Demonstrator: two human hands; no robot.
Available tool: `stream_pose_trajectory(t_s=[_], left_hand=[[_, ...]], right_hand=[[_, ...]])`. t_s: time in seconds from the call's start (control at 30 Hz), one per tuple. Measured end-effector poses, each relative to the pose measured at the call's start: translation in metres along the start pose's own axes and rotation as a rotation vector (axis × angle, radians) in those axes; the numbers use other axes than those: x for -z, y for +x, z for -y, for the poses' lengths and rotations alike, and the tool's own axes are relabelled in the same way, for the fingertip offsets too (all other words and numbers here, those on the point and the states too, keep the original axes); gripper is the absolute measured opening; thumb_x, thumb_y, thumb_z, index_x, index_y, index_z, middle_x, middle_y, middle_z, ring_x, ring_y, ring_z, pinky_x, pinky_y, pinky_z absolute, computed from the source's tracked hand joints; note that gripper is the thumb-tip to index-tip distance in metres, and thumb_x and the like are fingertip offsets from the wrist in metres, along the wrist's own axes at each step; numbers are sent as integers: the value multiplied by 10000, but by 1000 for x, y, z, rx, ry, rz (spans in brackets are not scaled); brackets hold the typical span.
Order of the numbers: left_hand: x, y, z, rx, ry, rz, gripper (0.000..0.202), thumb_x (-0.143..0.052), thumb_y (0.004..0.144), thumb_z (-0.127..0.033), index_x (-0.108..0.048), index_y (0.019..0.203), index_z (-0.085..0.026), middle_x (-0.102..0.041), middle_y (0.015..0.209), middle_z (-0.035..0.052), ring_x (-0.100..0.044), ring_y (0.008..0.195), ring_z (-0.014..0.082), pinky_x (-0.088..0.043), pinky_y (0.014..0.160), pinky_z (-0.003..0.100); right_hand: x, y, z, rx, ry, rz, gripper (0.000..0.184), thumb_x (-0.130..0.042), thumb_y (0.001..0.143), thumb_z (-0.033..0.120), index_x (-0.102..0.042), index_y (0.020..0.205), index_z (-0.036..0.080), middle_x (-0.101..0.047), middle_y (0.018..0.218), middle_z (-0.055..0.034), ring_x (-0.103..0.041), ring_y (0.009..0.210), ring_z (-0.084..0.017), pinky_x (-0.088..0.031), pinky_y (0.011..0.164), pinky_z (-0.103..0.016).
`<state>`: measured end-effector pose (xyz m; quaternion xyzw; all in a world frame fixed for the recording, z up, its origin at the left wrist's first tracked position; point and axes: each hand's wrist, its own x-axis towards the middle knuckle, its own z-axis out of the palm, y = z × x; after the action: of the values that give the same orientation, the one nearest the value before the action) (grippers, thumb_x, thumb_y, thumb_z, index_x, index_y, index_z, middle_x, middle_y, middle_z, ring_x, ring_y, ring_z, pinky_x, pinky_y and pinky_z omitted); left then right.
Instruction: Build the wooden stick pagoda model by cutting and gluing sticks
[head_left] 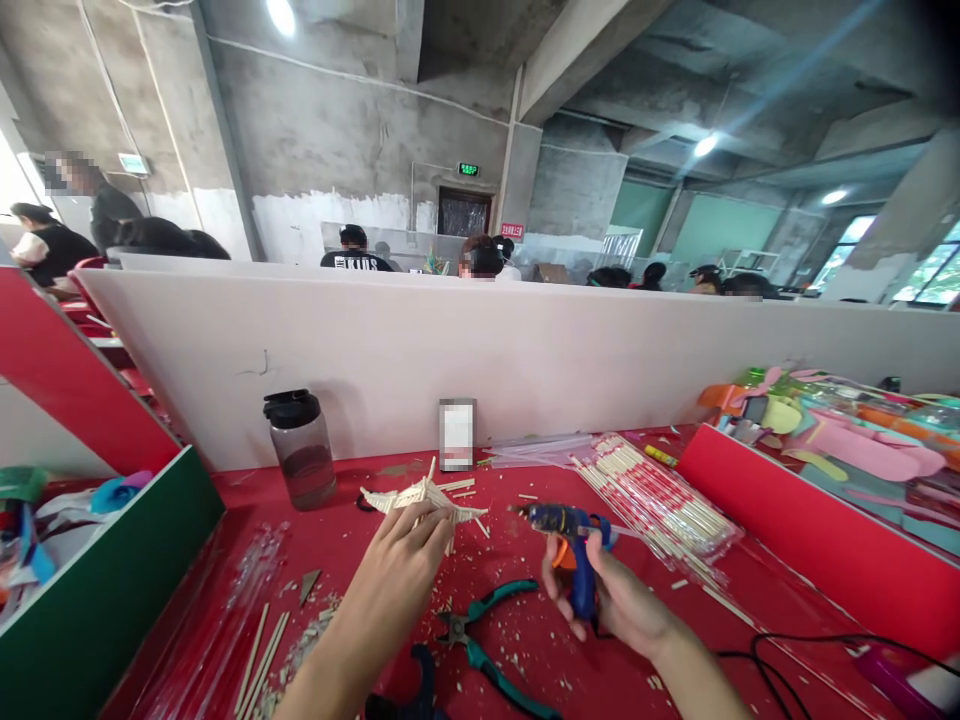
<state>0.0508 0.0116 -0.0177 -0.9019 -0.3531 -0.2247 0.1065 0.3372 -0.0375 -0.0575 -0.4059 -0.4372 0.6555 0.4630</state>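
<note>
My left hand (401,565) is closed on a small frame of glued wooden sticks (420,497), held up above the red table. My right hand (611,595) grips a blue hot glue gun (566,540) with an orange trigger. Its nozzle points left toward the stick frame, a short gap apart. A black cord (795,650) runs off to the right from the gun.
Teal-handled pliers (487,630) lie between my arms among wood scraps. Loose sticks (262,655) lie at left, a bag of sticks (660,500) at right. A dark bottle (301,448) stands by the white partition (525,350). People sit beyond it.
</note>
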Motion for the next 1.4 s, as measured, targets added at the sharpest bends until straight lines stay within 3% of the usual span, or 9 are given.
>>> stream_pose_trajectory(t_s=[0.13,0.33,0.5,0.7,0.83,0.93,1.17,1.3,1.4], left_hand=[[2,0,6,-1,-19,-2,380,-540,907,-21,-588,1242,-195,-693,1227,82,-580,1190,277,-476,992,441],[5,-2,12,-26,-53,27,350,-558,903,-27,-606,1202,-203,-700,1199,53,-576,1195,261,-466,1023,440],[10,-1,15,-57,-60,-14,369,-556,880,4,-626,1172,-210,-726,1143,49,-606,1156,250,-488,997,427],[10,-2,19,-72,-66,14,410,-529,899,-4,-618,1224,-237,-719,1181,53,-624,1135,256,-523,960,437],[12,-2,19,-95,-76,17,393,-527,898,-3,-622,1205,-230,-705,1212,52,-616,1148,268,-520,971,465],[13,-2,17,-66,-90,29,366,-516,887,10,-642,1135,-227,-701,1147,49,-627,1068,267,-536,914,458],[8,0,8,27,-188,-34,313,-412,957,-38,-627,1083,-227,-681,1012,49,-625,911,216,-547,799,356],[3,0,5,42,-266,-94,254,-414,985,-79,-611,1053,-225,-681,980,37,-621,882,201,-536,762,323],[2,0,4,49,-267,-90,247,-416,992,-89,-611,1051,-229,-679,1001,35,-616,897,201,-531,772,323]], right_hand=[[16,3,19,-33,-30,-97,485,-616,846,680,-591,888,198,-656,788,-40,-579,596,-132,-378,432,-190],[28,25,17,40,-147,-205,458,-839,670,475,-602,956,207,-680,838,-8,-674,753,-178,-539,701,-312],[28,48,2,25,-395,-292,403,-711,733,529,-536,909,211,-654,749,14,-680,695,-177,-540,648,-304],[39,75,-1,-51,-723,-382,210,-535,891,399,-510,990,216,-593,593,57,-603,489,-159,-389,452,-218],[43,88,0,-59,-1024,-417,329,-505,944,332,-533,1214,145,-749,897,-124,-731,847,-265,-520,720,-331],[39,93,-4,-86,-1228,-424,404,-510,949,291,-539,1284,67,-668,1236,-272,-627,1196,-357,-452,965,-428],[28,89,-9,-135,-1455,-380,532,-518,962,299,-456,1390,-11,-581,1341,-329,-544,1280,-421,-403,1022,-502],[20,78,9,-83,-1475,-387,519,-580,934,318,-473,1369,55,-572,1357,-277,-531,1277,-393,-412,1007,-454],[-1,66,26,135,-1359,-301,328,-558,942,293,-552,1245,167,-662,1234,-155,-601,1175,-291,-444,944,-362]])
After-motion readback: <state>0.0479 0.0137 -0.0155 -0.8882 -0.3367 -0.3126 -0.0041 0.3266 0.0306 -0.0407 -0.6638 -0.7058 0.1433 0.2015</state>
